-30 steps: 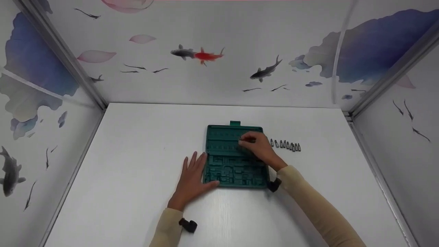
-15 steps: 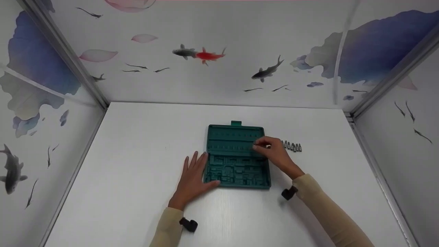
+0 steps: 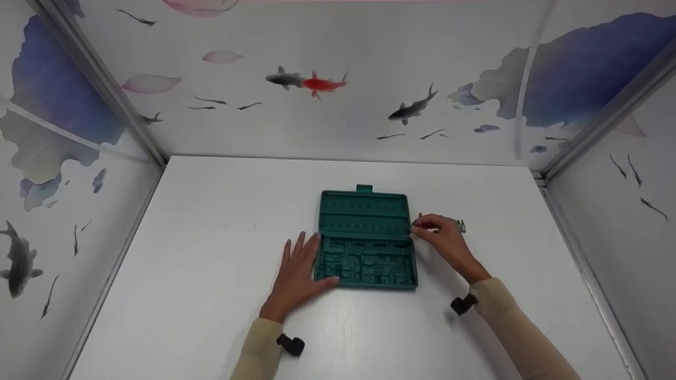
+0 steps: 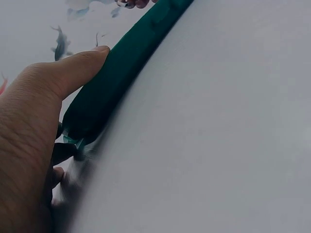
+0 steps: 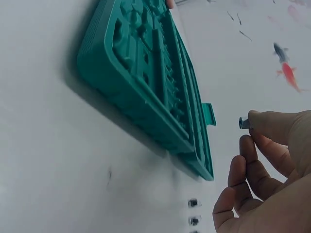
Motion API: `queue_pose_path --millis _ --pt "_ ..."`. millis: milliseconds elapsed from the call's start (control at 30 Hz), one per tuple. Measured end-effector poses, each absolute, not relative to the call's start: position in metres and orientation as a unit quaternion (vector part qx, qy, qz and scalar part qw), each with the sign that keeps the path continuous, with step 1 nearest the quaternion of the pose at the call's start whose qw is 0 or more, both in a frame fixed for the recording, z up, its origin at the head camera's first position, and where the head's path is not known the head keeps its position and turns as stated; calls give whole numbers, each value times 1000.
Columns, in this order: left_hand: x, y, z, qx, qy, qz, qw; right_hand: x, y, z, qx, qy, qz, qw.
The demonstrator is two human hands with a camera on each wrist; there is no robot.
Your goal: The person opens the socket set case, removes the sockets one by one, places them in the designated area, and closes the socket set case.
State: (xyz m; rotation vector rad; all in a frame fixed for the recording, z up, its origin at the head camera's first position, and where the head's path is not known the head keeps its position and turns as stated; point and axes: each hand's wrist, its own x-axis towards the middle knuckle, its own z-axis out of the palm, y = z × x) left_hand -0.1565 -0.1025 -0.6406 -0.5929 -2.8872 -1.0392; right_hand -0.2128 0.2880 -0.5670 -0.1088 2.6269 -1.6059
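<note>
A green plastic case [image 3: 364, 215] lies unfolded on the white table, its moulded slots facing up. My left hand [image 3: 293, 279] rests at its left side with straight fingers, the thumb [image 4: 87, 65] lying over the front rim. Just past the case's right edge, my right hand [image 3: 446, 240] pinches a small metal screwdriver bit [image 5: 244, 123] between thumb and index finger, hex end showing in the right wrist view. Further bits [image 3: 461, 226] stand on the table beyond that hand, which hides part of their row; two bits [image 5: 194, 203] show below the case in the right wrist view.
A latch tab [image 3: 364, 188] juts from the case's far edge. Patterned panels [image 3: 338, 121] with painted fish wall off the back and both sides of the table [image 3: 232, 211].
My right hand has moved from over the upper half of the case to the right, past its edge, and now covers part of the bit row. The left hand has stayed in place.
</note>
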Motion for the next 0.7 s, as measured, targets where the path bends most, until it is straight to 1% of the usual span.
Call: queue_pose_path --millis 367,700 --pt "-155 -102 -642 -182 -925 -334 6 -209 323 -569 17 842 -538 37" --pt "-158 -104 -642 -186 -928 -323 2 -212 362 -572 47 850 -523 26"
